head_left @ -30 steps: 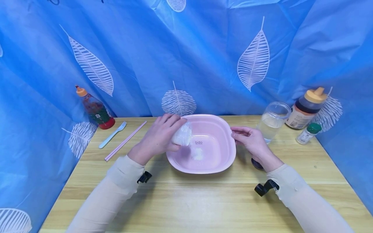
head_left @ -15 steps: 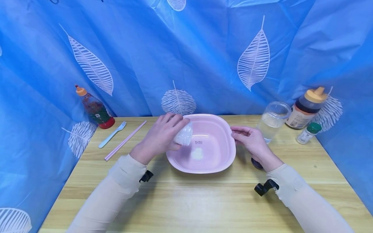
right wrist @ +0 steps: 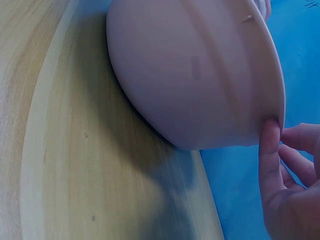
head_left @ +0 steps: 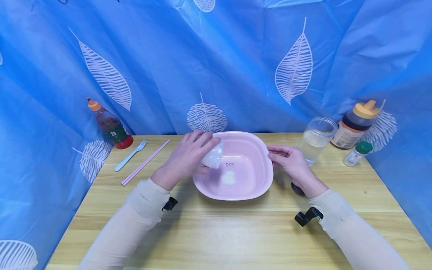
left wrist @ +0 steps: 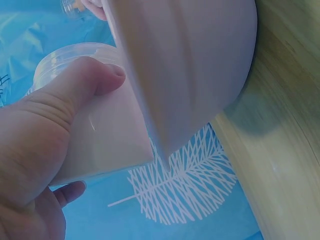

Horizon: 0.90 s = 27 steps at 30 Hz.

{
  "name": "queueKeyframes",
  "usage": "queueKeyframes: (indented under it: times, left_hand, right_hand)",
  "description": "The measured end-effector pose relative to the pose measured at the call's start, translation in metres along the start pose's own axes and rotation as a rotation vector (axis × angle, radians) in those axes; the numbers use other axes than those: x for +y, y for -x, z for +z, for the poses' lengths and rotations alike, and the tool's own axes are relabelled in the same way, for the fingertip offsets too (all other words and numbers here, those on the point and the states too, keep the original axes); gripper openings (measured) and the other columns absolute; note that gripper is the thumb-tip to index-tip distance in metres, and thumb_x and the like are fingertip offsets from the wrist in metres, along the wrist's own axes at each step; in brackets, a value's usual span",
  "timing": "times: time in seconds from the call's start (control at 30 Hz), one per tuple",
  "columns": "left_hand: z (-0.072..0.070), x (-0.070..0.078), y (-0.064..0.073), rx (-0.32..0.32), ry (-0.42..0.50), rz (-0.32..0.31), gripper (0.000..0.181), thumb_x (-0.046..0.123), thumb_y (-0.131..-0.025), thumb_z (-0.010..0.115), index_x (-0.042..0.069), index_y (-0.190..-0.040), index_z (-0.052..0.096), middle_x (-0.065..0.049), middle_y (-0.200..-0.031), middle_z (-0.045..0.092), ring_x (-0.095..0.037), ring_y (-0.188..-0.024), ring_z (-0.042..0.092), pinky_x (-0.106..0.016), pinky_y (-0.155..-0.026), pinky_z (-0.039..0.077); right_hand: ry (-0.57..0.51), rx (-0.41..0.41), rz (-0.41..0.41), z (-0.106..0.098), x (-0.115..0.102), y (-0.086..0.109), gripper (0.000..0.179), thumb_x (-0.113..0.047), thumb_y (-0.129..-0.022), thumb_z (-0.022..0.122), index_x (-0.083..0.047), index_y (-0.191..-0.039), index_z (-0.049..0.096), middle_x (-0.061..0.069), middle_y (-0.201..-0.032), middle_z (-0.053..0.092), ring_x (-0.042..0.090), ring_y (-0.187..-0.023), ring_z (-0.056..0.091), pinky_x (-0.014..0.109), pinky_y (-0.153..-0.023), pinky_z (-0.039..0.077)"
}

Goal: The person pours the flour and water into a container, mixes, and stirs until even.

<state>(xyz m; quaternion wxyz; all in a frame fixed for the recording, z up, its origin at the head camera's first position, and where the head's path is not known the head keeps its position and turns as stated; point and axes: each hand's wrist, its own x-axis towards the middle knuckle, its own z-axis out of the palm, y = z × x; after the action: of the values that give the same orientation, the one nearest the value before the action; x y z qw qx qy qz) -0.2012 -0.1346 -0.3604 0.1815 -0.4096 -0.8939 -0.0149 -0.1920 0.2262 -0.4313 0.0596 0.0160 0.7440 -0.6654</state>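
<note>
My left hand (head_left: 185, 155) grips a clear jar (head_left: 213, 156) of white powder, tipped over the left side of a pink basin (head_left: 254, 176). In the left wrist view, the thumb lies along the side of the jar (left wrist: 110, 130), which is close beside the basin's outer wall (left wrist: 200, 65). A small heap of white powder (head_left: 228, 178) lies on the basin floor, below the printed letters. My right hand (head_left: 291, 163) pinches the basin's right rim; the right wrist view shows the thumb (right wrist: 270, 145) against its outer side.
Behind my right hand stands a clear container of liquid (head_left: 314, 144), near a dark round object (head_left: 297, 189). Farther right are a yellow-capped bottle (head_left: 352, 127) and a green-capped shaker (head_left: 356, 154). At left are a red sauce bottle (head_left: 114, 129), a blue fork (head_left: 129, 156) and pink chopsticks (head_left: 145, 163).
A faint stream of powder below the jar a second ago no longer shows. My left hand and the jar have shifted slightly right. The right hand stays at the rim.
</note>
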Motion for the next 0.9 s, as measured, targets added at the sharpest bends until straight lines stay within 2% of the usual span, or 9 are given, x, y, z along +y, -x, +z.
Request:
queueKeyframes:
  times: [0.2,0.4,0.6,0.73,0.9]
  left_hand:
    - [-0.0001,0.0009,0.0001,-0.002,-0.001,0.007,0.092,0.052,-0.074,0.099,0.018,-0.147,0.055,-0.008,-0.14,0.062,-0.038,-0.133,0.054,-0.054,-0.106,0.054]
    - [0.0013,0.0,0.0015,0.003,0.042,-0.006,0.094,0.053,-0.074,0.098,0.016,-0.149,0.056,-0.009,-0.142,0.061,-0.038,-0.134,0.053,-0.054,-0.106,0.054]
    - [0.002,-0.0018,0.0012,-0.043,0.134,-0.098,0.097,0.046,-0.074,0.099,0.013,-0.154,0.054,-0.012,-0.147,0.059,-0.039,-0.138,0.051,-0.059,-0.113,0.049]
    - [0.0023,-0.0032,0.0025,-0.035,0.202,-0.153,0.096,0.038,-0.072,0.101,0.011,-0.152,0.055,-0.014,-0.148,0.059,-0.04,-0.138,0.051,-0.064,-0.114,0.047]
    - [0.0046,-0.0061,0.0051,-0.019,0.286,-0.19,0.096,0.032,-0.07,0.101,0.011,-0.151,0.055,-0.014,-0.148,0.059,-0.04,-0.138,0.05,-0.066,-0.115,0.045]
  right_hand:
    - [-0.008,-0.002,-0.004,0.0003,0.0003,0.0002,0.051,-0.011,-0.105,0.071,0.012,-0.149,0.056,-0.018,-0.1,0.078,-0.003,-0.096,0.074,0.019,-0.083,0.065]
    - [-0.007,-0.001,0.0,0.0,-0.0003,0.0004,0.051,-0.011,-0.105,0.071,0.011,-0.149,0.056,-0.017,-0.101,0.078,-0.003,-0.097,0.074,0.019,-0.084,0.065]
    - [0.0,-0.006,0.003,-0.0006,-0.0007,0.0007,0.052,-0.013,-0.105,0.071,0.01,-0.149,0.056,-0.018,-0.103,0.078,-0.003,-0.098,0.074,0.019,-0.085,0.064]
    - [0.001,-0.009,0.006,-0.0009,-0.0008,0.0007,0.052,-0.014,-0.105,0.071,0.009,-0.15,0.057,-0.018,-0.104,0.078,-0.003,-0.099,0.074,0.019,-0.086,0.064]
    - [0.0,-0.009,0.009,-0.001,-0.0007,0.0008,0.052,-0.013,-0.105,0.071,0.01,-0.149,0.057,-0.017,-0.103,0.078,-0.003,-0.098,0.074,0.019,-0.085,0.065]
